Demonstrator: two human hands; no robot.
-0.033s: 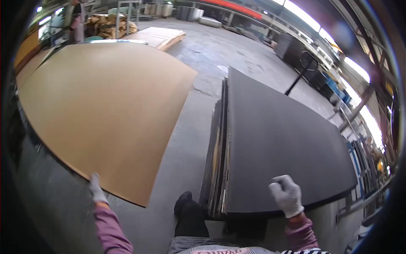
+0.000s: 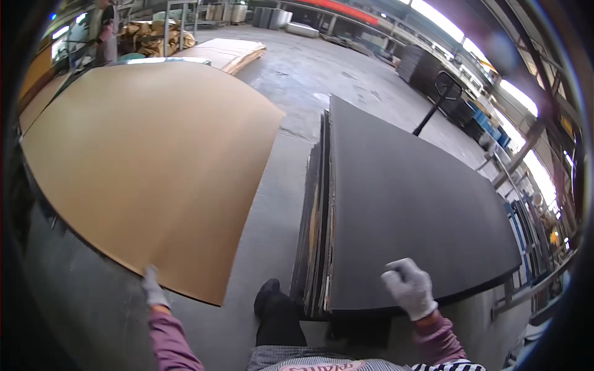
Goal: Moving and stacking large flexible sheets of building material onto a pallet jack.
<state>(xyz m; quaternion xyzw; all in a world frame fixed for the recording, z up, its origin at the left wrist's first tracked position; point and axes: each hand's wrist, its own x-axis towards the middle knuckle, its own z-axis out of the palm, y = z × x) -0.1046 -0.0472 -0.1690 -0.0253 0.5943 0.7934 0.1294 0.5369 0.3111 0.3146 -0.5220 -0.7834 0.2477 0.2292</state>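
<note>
The left hand (image 2: 153, 288), in a grey glove, sits at the near edge of a large tan board (image 2: 148, 167); its fingers lie against the sheet's rim, but whether they pinch it or only press on it cannot be told, since the underside of the edge is hidden. The board spreads away from that hand, up and to both sides, its long axis running from the near right corner toward the far left, where the fisheye rim bends and cuts it off. It seems held just above the concrete floor (image 2: 266, 210), though its far edge is too distorted to judge.

The right hand (image 2: 408, 288), in a white glove, is curled into a loose fist on the near end of a black sheet (image 2: 408, 198), knuckles up; any grip under the fingers is hidden. That sheet tops a stack of dark panels (image 2: 314, 235) whose layered edges show to the left of the hand. Its long axis runs away from the hand toward the far floor.

Between the two hands a dark shoe (image 2: 267, 295) stands on the floor. Far beyond the right hand a pallet jack handle (image 2: 436, 99) rises behind the stack. Beyond the left hand lie further tan sheets (image 2: 226, 52) and, at the far left, another person (image 2: 106, 31), only partly seen.
</note>
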